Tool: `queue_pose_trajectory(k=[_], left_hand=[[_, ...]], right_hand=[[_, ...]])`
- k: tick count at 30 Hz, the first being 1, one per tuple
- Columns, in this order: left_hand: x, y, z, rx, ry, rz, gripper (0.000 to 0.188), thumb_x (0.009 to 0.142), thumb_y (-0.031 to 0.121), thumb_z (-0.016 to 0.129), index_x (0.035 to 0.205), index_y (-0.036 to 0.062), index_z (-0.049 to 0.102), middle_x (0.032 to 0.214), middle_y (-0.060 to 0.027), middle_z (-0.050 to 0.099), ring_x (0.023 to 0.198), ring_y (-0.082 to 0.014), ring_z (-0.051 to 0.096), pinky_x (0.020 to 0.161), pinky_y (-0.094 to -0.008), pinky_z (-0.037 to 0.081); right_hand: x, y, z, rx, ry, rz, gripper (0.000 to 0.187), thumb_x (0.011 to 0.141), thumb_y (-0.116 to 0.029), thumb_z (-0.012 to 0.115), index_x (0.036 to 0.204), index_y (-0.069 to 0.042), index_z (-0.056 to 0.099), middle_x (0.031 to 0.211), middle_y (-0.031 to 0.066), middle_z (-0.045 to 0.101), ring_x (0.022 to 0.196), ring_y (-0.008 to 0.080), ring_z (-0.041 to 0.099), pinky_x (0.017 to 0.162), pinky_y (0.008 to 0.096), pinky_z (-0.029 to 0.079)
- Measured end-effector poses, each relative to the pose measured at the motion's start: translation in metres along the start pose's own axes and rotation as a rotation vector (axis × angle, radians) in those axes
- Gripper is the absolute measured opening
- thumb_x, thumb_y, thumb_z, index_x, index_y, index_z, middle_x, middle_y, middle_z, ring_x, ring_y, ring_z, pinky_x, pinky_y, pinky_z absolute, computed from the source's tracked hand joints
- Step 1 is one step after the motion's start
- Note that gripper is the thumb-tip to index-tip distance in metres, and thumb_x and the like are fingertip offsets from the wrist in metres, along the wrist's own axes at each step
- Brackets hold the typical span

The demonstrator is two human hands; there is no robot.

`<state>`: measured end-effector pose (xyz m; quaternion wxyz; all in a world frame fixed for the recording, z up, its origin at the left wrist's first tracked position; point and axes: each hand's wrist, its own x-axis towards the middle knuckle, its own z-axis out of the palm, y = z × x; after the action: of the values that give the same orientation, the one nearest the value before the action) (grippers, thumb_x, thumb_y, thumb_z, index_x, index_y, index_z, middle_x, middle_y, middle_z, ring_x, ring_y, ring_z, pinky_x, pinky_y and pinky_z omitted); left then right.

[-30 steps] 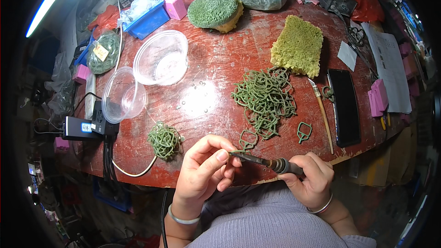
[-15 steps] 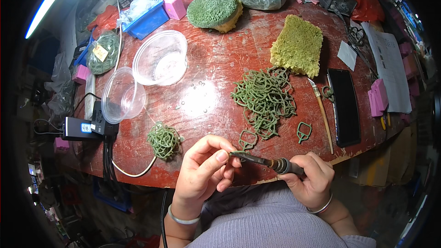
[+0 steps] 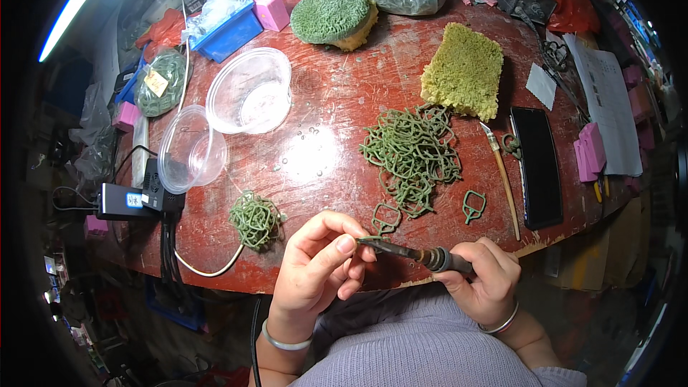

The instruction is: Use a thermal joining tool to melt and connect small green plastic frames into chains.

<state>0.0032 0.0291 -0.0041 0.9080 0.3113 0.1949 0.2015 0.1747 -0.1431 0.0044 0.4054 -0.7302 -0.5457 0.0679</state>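
Note:
My left hand (image 3: 320, 258) pinches a small green piece, likely one of the wax-like frames, between thumb and fingertips; the fingers hide most of it. In my right hand (image 3: 487, 276) is a soldering iron (image 3: 423, 254) with a dark flat tip and a brown collar. Its tip meets the green piece at my left fingertips. Just beyond the hands lies a loose green frame (image 3: 386, 219), with another green frame (image 3: 474, 206) to its right. A tangled heap of green frames (image 3: 412, 154) spreads behind them. A smaller green clump (image 3: 255, 221) sits left of my left hand.
Two clear plastic bowls (image 3: 215, 89) stand at left on the red table (image 3: 322, 93). A yellow sponge-like block (image 3: 464, 72) and a round green-topped block (image 3: 331, 16) lie farther back. At right are a wooden-handled craft knife (image 3: 505, 183) and a black phone (image 3: 539, 168).
The iron's tip has shifted very slightly at the left fingertips. Both hands keep their places, and nothing else on the table has visibly moved.

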Motion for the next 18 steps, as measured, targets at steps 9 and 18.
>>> queue_pose_trajectory(k=[9,18], left_hand=[[0.0005,-0.0002,-0.0007,0.003,-0.007,0.004,0.014,0.099,0.008,0.054,0.109,-0.0018,0.056,0.089,-0.0152,0.064,0.064,-0.0110,0.057,0.045,-0.0201,0.046],[-0.0004,0.0007,0.0008,0.016,0.005,0.001,0.014,0.099,0.009,0.055,0.109,-0.0008,0.056,0.089,-0.0137,0.065,0.065,-0.0103,0.057,0.045,-0.0200,0.045]], right_hand=[[-0.0005,0.0003,0.0004,-0.011,-0.010,0.003,0.033,0.082,-0.028,0.079,0.087,-0.001,0.062,0.066,0.0059,0.056,0.051,0.0181,0.058,0.044,0.0305,0.045],[-0.0016,0.0013,0.0002,0.008,0.003,-0.002,0.033,0.083,-0.029,0.078,0.086,-0.002,0.061,0.065,0.0051,0.056,0.050,0.0180,0.057,0.044,0.0310,0.044]])
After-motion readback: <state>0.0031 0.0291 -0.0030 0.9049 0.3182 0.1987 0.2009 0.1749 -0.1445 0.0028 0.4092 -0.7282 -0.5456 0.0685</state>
